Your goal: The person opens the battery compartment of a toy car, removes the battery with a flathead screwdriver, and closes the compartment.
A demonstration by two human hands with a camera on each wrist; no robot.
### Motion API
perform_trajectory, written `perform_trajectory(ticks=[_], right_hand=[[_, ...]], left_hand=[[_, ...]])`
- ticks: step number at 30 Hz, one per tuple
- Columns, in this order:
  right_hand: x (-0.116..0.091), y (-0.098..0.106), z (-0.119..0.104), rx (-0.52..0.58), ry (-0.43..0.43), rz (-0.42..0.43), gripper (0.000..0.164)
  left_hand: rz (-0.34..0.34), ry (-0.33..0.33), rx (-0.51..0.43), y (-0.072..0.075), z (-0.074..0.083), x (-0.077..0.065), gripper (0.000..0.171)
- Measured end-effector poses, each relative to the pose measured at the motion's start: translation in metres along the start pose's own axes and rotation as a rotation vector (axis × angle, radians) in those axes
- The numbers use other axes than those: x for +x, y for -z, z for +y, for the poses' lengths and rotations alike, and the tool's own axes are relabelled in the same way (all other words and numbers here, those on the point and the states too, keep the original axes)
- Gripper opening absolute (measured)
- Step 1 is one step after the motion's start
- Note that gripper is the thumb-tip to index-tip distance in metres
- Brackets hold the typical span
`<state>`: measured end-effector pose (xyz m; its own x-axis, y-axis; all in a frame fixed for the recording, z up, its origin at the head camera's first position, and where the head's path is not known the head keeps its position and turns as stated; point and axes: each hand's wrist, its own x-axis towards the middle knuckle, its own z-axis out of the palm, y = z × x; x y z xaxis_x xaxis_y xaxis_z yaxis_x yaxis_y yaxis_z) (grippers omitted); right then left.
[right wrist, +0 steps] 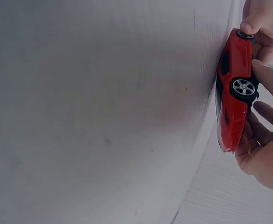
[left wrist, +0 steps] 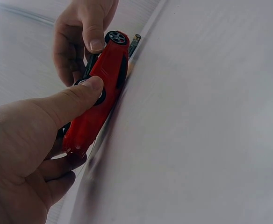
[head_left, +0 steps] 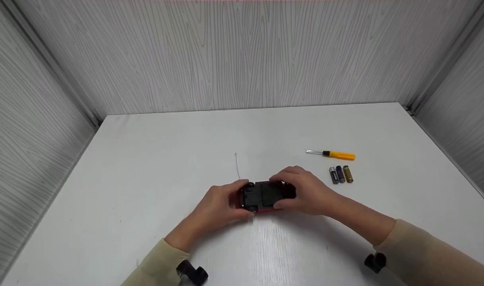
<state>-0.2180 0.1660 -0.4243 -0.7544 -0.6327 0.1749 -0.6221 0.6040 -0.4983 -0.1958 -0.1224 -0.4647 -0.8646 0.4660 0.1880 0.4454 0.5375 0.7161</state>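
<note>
A red toy car (head_left: 267,194) lies upside down over the table, its black underside facing up. My left hand (head_left: 220,204) grips its left end, the thumb over a wheel (left wrist: 99,97) in the left wrist view. At the other end my right hand (head_left: 303,192) spans the underside, thumb on the near edge and fingers on the far edge. A rectangular panel (head_left: 271,192) shows in the underside between the hands. The right wrist view shows the car's red side (right wrist: 239,60) and silver-spoked wheels. From the left end a thin wire (head_left: 237,165) sticks out toward the back.
Right of the car, three batteries (head_left: 340,174) lie side by side on the white table (head_left: 166,159). Behind them is a screwdriver (head_left: 341,155) with a yellow handle, its tip pointing left. Grey wood-grain panels (head_left: 242,55) enclose the table at the back and sides.
</note>
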Motion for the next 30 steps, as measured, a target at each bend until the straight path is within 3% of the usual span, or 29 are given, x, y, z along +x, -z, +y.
perform_trajectory(ticks=[30], right_hand=[[0.0027, 0.0024, -0.0054, -0.004, -0.027, -0.004, 0.053]], left_hand=[[-0.013, 0.025, 0.002, 0.0006, 0.0008, -0.0001, 0.083]])
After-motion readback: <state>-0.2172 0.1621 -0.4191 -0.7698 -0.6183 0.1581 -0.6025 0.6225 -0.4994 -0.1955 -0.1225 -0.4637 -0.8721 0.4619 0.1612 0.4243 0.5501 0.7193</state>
